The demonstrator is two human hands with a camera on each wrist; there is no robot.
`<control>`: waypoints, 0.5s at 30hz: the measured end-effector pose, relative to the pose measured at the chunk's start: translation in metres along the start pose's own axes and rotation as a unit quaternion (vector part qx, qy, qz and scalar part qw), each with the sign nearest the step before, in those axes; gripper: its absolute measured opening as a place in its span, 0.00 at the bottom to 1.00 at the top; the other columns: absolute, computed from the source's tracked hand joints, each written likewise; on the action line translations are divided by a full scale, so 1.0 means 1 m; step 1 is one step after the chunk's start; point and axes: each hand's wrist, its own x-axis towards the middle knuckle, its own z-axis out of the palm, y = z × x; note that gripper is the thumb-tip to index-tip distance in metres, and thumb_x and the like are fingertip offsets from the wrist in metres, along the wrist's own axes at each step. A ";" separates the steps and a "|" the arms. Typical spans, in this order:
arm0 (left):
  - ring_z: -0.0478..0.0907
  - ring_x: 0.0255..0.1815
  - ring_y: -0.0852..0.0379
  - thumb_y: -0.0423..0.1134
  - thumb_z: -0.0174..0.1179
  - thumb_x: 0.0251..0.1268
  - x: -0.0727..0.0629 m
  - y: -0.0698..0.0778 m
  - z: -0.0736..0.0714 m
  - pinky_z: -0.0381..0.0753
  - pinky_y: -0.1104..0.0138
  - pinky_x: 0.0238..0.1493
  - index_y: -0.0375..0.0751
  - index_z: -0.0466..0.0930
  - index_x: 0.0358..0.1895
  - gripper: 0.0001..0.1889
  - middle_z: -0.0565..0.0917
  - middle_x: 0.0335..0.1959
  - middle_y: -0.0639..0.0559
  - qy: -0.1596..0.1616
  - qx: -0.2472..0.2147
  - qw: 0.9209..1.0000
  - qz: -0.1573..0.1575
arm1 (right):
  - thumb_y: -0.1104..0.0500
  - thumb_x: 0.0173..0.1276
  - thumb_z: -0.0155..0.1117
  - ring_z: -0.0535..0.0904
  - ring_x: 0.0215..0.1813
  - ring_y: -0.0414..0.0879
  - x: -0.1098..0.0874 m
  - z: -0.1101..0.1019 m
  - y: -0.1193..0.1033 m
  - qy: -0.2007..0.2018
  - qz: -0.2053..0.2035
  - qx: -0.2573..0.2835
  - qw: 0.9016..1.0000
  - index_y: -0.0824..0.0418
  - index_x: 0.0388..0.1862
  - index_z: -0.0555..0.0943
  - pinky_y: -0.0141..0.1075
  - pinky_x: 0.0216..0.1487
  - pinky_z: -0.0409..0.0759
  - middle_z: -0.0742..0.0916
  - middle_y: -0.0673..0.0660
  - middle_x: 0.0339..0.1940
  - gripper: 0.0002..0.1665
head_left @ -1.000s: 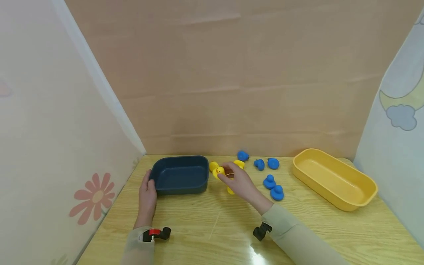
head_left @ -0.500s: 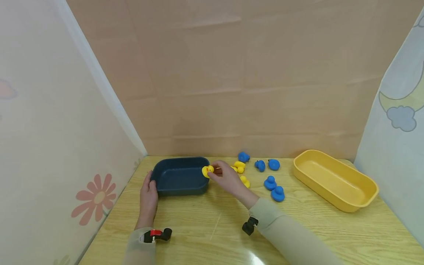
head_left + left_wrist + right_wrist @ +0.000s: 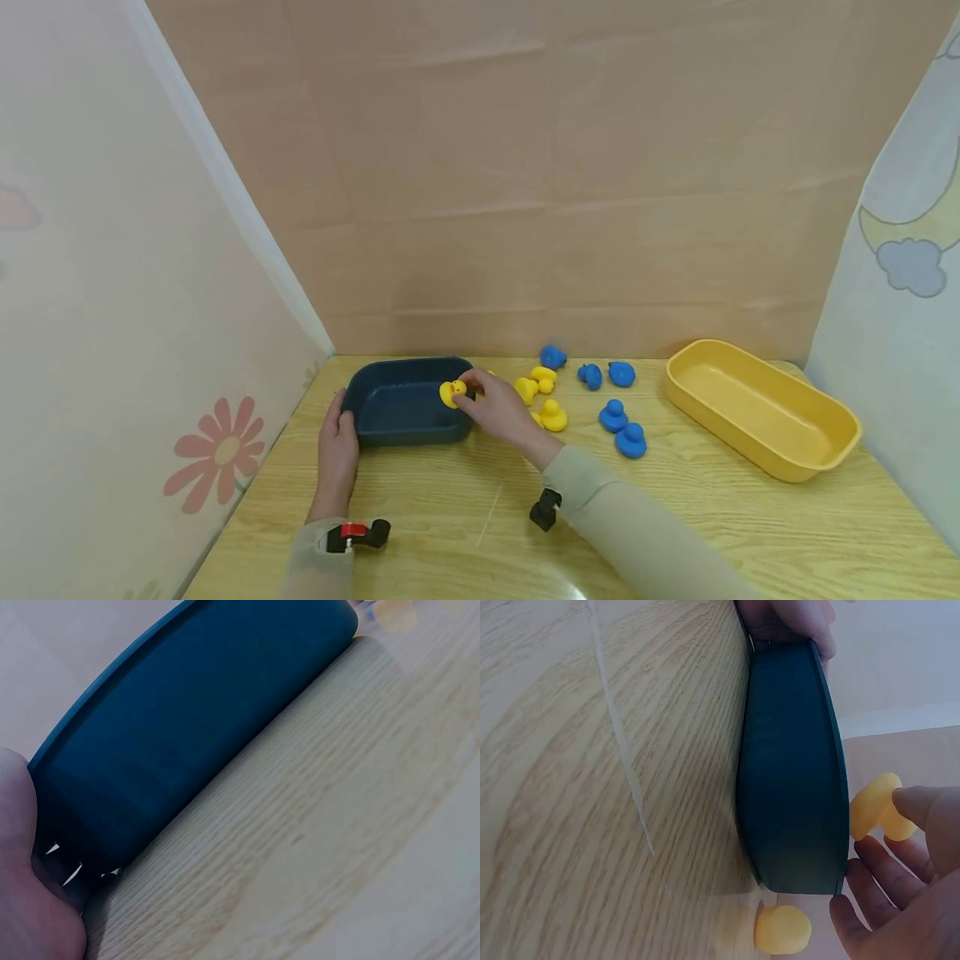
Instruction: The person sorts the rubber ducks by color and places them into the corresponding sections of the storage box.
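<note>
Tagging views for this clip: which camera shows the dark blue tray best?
Head view: the dark blue tray shows its rim and inside. Both wrist views show mainly its outer side, cropped in the left.

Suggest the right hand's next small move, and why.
I'd probably lower the yellow duck into the dark blue tray and let go. The right hand pinches it over the tray's right part, the right wrist view shows it above rim height, and the left hand holds the tray's left end.
</note>
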 end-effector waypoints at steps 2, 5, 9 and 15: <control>0.46 0.91 0.42 0.44 0.36 0.92 0.000 0.000 0.000 0.48 0.44 0.88 0.49 0.54 0.92 0.31 0.54 0.91 0.46 -0.002 -0.001 1.000 0.000 | 0.51 0.83 0.70 0.83 0.65 0.55 0.001 0.002 0.000 -0.002 -0.002 -0.009 1.000 0.56 0.65 0.84 0.53 0.71 0.80 0.89 0.53 0.61 0.18; 0.46 0.91 0.42 0.44 0.37 0.92 0.000 -0.001 0.000 0.48 0.44 0.88 0.48 0.54 0.92 0.31 0.54 0.91 0.46 -0.001 0.000 1.000 0.002 | 0.50 0.83 0.70 0.84 0.63 0.54 0.002 0.005 0.002 -0.006 -0.009 -0.023 1.000 0.56 0.65 0.84 0.52 0.68 0.82 0.89 0.53 0.61 0.18; 0.47 0.91 0.42 0.43 0.37 0.92 -0.001 0.000 0.000 0.48 0.44 0.88 0.46 0.55 0.91 0.31 0.54 0.91 0.46 0.000 0.002 1.000 0.004 | 0.49 0.82 0.71 0.83 0.62 0.52 0.004 0.010 0.005 -0.010 -0.014 -0.040 0.999 0.55 0.64 0.85 0.50 0.65 0.83 0.89 0.51 0.60 0.19; 0.47 0.91 0.41 0.43 0.37 0.92 -0.002 0.004 0.000 0.48 0.43 0.88 0.46 0.55 0.91 0.31 0.54 0.91 0.45 0.000 0.004 1.000 0.002 | 0.47 0.81 0.72 0.79 0.67 0.53 0.004 0.016 0.006 -0.003 -0.002 -0.049 0.999 0.53 0.62 0.86 0.52 0.69 0.80 0.89 0.50 0.60 0.18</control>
